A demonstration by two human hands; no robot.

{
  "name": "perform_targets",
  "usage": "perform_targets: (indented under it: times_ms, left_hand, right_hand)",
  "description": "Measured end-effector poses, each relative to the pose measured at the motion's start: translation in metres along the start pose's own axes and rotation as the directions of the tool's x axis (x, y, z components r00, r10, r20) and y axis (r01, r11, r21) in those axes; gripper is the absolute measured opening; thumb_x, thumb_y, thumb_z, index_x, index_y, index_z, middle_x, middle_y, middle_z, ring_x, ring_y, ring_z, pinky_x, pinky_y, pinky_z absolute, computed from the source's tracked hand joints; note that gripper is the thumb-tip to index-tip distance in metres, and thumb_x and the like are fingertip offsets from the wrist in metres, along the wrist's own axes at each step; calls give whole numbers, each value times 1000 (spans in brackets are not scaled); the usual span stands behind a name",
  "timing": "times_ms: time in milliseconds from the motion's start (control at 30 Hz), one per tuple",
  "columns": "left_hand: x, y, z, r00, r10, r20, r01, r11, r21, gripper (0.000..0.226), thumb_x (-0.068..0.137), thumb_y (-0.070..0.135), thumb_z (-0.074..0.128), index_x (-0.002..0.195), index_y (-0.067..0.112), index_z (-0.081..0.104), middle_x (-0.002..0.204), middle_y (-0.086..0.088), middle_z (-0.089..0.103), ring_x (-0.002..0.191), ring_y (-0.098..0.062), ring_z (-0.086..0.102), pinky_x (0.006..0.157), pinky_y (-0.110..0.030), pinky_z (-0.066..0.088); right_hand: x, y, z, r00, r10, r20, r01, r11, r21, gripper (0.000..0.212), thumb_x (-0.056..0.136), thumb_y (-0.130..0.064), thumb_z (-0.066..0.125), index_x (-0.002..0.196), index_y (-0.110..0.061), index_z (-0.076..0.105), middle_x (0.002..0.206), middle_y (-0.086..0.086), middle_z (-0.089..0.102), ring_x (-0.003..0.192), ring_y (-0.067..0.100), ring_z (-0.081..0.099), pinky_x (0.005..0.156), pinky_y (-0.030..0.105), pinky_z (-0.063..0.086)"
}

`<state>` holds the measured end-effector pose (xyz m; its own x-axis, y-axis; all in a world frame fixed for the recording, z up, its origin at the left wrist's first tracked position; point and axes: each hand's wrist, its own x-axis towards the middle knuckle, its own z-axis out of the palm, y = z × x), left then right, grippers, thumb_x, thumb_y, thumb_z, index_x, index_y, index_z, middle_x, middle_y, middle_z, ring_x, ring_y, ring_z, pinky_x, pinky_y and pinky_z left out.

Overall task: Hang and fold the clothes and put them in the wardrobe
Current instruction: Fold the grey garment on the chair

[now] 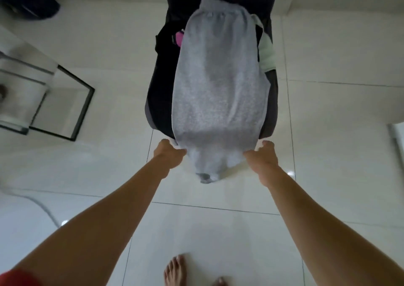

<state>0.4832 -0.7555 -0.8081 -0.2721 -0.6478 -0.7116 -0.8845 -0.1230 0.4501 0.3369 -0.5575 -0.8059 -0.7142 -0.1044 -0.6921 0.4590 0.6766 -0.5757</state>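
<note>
Both hands have a grip on the near edge of the grey garment (220, 84), left hand (169, 155) and right hand (262, 159) pinching a corner each, and it's stretched out over a dark chair (158, 97) (other clothes underneath), white tiled floor (328, 132) all around.

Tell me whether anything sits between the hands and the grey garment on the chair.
Nothing does. The left hand and the right hand already grip the near edge of the grey garment, which lies spread over the dark chair on top of other clothes. The wardrobe is not in view, so the way there cannot be judged.
</note>
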Motion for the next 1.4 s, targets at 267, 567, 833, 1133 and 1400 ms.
perform_targets:
  times_ms: [267, 567, 833, 1133, 1400]
  left_hand:
    - [77, -28, 48, 977, 206, 56, -181, 938, -296, 59, 81, 16, 80, 134, 12, 55, 121, 1, 63, 99, -19, 59, 84, -30, 47]
    - [74, -72, 48, 945, 280, 171, -242, 947, -209, 40, 82, 27, 81, 114, 8, 68, 93, 2, 72, 74, -7, 64, 63, -16, 49]
    - [1, -93, 1, 880, 287, 378, -162, 930, -331, 58, 70, 37, 87, 114, 4, 71, 111, -7, 75, 104, -24, 71, 94, -39, 55]
    - [-111, -73, -65, 831, 241, 502, -31, 920, -392, 88, 43, 41, 98, 114, -3, 69, 113, -11, 74, 104, -28, 71, 89, -37, 56]
    - [-187, -69, -97, 853, 195, 484, 18, 916, -401, 45, 78, 21, 79, 117, 1, 67, 117, -9, 72, 110, -27, 67, 93, -36, 54]
  right_hand:
    - [69, 54, 43, 987, -160, 8, 151, 945, 289, 45, 66, -3, 84, 106, -15, 68, 85, -1, 70, 55, 7, 56, 45, 18, 41]
    - [47, 88, 42, 949, -192, 249, 119, 952, 282, 10, 85, -11, 77, 90, -18, 71, 85, -13, 74, 70, -4, 68, 68, 23, 48]
    - [-32, 90, 15, 914, -175, 366, 52, 946, 321, 37, 75, -10, 84, 109, -11, 70, 102, 1, 78, 91, 16, 75, 67, 22, 56]
    - [-141, 58, -36, 902, -211, 376, 22, 893, 449, 52, 68, -24, 84, 114, -4, 69, 109, 9, 76, 103, 27, 72, 87, 37, 57]
    - [-214, 49, -63, 896, -187, 403, 35, 934, 354, 43, 74, -13, 85, 112, -1, 69, 105, 10, 77, 99, 29, 73, 76, 35, 60]
